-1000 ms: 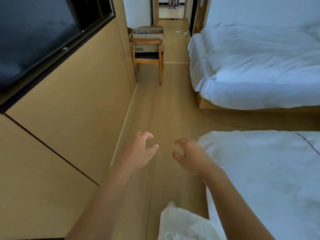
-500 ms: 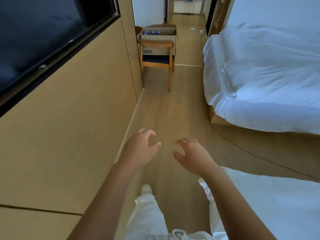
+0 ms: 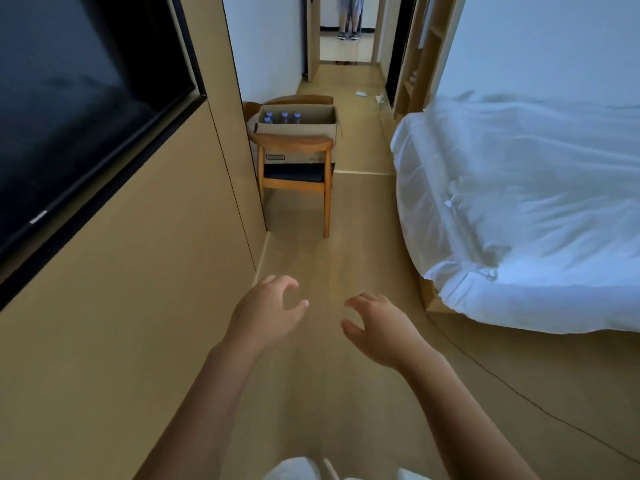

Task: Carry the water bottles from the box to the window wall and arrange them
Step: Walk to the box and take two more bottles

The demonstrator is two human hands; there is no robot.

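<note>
An open cardboard box (image 3: 311,128) sits on a wooden chair (image 3: 294,161) far ahead, by the left wall. Blue-capped water bottles (image 3: 284,117) stand in the box's left part; only their tops show above the rim. My left hand (image 3: 266,315) and my right hand (image 3: 377,327) are held out in front of me above the floor, well short of the chair. Both hands hold nothing, with the fingers loosely curled.
A wood-panelled wall with a dark TV screen (image 3: 69,109) runs along the left. A bed with white bedding (image 3: 519,209) lies on the right, leaving a floor aisle between. A person's legs (image 3: 349,19) show in the far doorway. Small litter (image 3: 362,94) lies on the hallway floor.
I have moved forward down the aisle: the chair and box are nearer, and the nearer bed has dropped out of view. Both hands keep the same empty pose.
</note>
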